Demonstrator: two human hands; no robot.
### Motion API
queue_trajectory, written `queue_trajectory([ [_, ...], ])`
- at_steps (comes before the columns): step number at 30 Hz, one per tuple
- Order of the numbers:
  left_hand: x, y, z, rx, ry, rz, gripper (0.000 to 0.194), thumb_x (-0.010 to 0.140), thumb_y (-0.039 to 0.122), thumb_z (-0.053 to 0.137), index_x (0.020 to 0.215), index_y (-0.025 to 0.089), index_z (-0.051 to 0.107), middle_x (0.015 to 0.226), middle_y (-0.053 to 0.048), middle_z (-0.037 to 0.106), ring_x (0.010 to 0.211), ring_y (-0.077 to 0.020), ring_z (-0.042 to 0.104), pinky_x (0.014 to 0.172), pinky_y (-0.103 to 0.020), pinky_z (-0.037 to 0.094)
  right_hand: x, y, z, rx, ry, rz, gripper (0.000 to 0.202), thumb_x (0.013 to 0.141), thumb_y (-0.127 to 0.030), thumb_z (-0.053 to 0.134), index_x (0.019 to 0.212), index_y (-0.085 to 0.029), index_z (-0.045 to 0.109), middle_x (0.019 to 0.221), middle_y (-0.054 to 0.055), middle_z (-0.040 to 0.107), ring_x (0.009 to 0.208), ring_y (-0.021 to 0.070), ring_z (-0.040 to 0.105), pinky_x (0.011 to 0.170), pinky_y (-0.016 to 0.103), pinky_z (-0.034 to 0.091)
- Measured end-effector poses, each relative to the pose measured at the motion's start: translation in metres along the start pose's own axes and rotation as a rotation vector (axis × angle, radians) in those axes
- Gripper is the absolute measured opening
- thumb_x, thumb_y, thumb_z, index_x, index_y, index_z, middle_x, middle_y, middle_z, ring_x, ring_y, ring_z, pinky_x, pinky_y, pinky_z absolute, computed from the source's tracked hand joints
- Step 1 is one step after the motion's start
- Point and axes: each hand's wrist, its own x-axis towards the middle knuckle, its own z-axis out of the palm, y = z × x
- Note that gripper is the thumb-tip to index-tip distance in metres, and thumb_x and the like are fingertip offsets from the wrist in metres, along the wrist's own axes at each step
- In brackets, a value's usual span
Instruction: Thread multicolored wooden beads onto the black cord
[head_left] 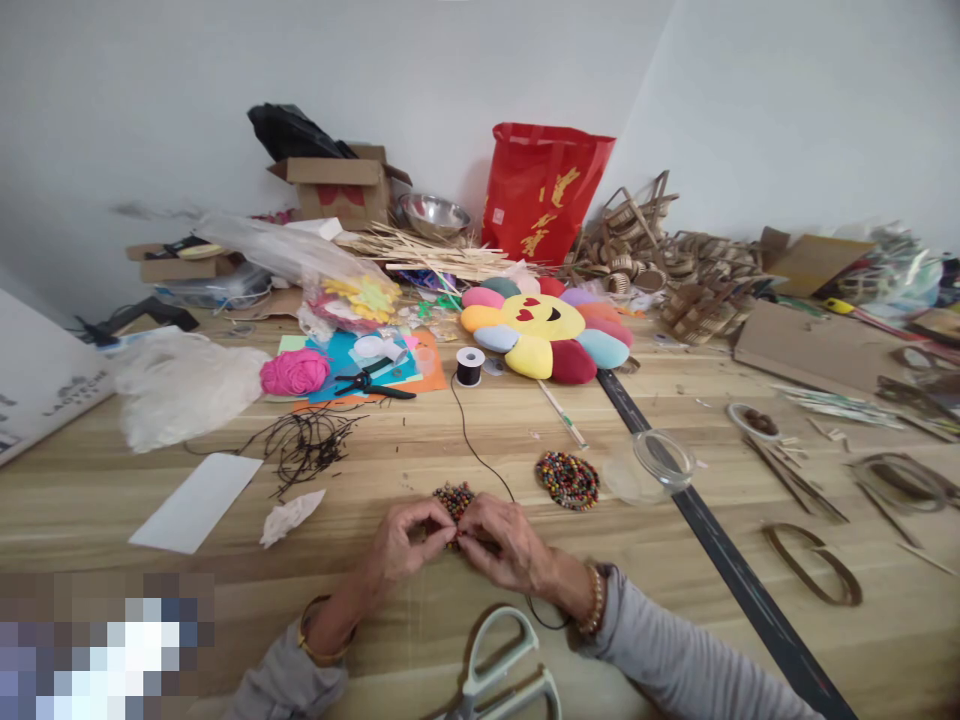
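Observation:
Over a small pile of multicoloured beads (454, 494), my left hand (405, 545) and my right hand (506, 548) meet at the fingertips. Each is closed in a pinch. What lies between the fingers is too small to tell apart from the beads behind and below. A thin black cord (474, 440) runs from a white spool (470, 366) down to my right hand, and a stretch of it shows again below that wrist. Right of the hands lies a coil of strung coloured beads (568, 480). Scissors with pale handles (501, 660) rest nearest me.
A round clear container (664, 458) stands on a dark strip (720, 540) at the right. Leftward lie black cord scraps (307, 445), a white card (196, 502), black-handled pliers (375, 382) and pink yarn (295, 372). Behind are a flower cushion (546, 328) and a red bag (547, 190).

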Motion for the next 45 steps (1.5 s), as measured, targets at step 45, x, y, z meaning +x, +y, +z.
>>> queue_trajectory([
  [45, 0.0, 0.001, -0.014, 0.227, 0.042, 0.066, 0.012, 0.075, 0.02, 0.062, 0.065, 0.015, 0.067, 0.062, -0.004, 0.063, 0.062, -0.015, 0.056, 0.063, -0.025, 0.043, 0.007, -0.001, -0.005, 0.202, 0.065, 0.242, 0.019, 0.091, -0.028, 0.051, 0.079, -0.016, 0.059, 0.073, 0.005, 0.059, 0.071, 0.015, 0.054, 0.066, 0.027, 0.046],
])
